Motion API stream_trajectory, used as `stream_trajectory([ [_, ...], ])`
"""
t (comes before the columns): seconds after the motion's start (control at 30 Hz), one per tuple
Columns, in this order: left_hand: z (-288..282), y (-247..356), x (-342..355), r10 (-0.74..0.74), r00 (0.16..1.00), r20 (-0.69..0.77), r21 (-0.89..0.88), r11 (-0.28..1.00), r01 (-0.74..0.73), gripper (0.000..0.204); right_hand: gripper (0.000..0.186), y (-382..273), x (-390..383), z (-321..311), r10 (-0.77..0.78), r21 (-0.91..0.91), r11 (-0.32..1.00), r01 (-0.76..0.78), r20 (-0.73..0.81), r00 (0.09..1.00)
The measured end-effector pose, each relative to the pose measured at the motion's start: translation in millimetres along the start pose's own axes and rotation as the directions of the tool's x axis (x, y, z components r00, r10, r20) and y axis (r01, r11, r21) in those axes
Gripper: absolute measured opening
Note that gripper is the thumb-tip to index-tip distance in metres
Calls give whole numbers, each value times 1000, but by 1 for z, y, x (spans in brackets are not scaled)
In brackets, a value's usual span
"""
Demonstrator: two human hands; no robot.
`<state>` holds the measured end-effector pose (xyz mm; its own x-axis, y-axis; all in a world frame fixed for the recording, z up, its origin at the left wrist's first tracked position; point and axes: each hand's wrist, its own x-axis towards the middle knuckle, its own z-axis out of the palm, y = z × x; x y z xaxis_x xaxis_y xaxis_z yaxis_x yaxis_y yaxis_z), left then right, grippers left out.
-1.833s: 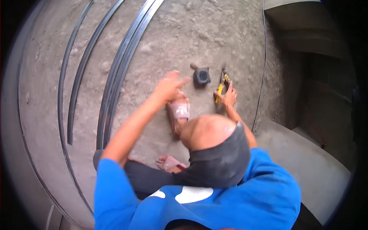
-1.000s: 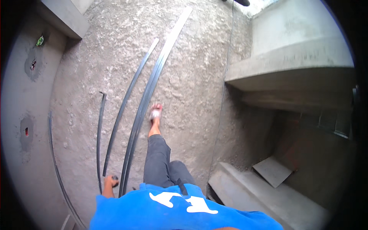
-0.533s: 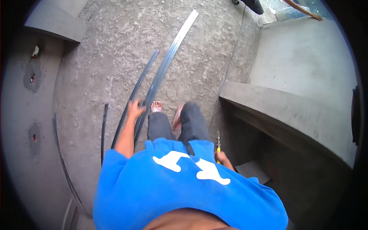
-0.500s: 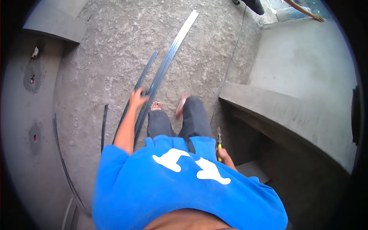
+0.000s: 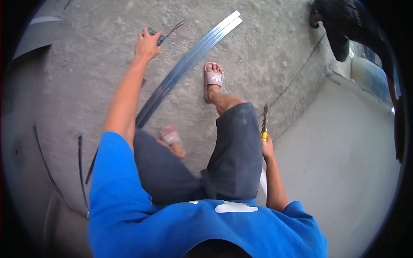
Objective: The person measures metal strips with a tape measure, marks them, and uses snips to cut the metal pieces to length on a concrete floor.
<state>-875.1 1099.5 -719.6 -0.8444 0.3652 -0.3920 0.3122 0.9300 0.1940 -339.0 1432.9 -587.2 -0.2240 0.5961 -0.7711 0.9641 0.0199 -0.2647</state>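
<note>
My left hand [image 5: 147, 46] reaches out at the upper left, its fingers closed round a small dark object [image 5: 161, 39]. Two thin reddish strands [image 5: 175, 28] stick out from it; its kind I cannot make out. Low at my right side, my right hand [image 5: 267, 147] grips yellow-handled pliers [image 5: 264, 124], metal jaws pointing away from me. Long metal profiles [image 5: 185, 60] lie side by side on the floor between my left arm and my forward foot. Their near ends are hidden behind my left leg.
More thin dark strips [image 5: 80, 167] lie at the left. A smooth grey concrete slab [image 5: 331, 142] fills the right side. Beyond it, a person in dark clothing [image 5: 344, 26] stands near a bluish barrel [image 5: 369, 78]. Rough grey floor [image 5: 258, 51] stretches ahead.
My left hand has moved forward, away from the metal profiles, carrying the dark object. My right hand has moved forward with the pliers. My legs have stepped, and more of the other person shows.
</note>
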Motion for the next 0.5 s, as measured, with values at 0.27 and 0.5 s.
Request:
stream_trajectory([
  [0.27,142,15,115,127,956,-266,-35,989,-141,55,50,-63,301,47,-235,-421,900,115,-247,940],
  [0.5,144,-5,141,184,937,-296,309,947,-88,56,57,-98,350,149,-455,-514,821,249,-324,830],
])
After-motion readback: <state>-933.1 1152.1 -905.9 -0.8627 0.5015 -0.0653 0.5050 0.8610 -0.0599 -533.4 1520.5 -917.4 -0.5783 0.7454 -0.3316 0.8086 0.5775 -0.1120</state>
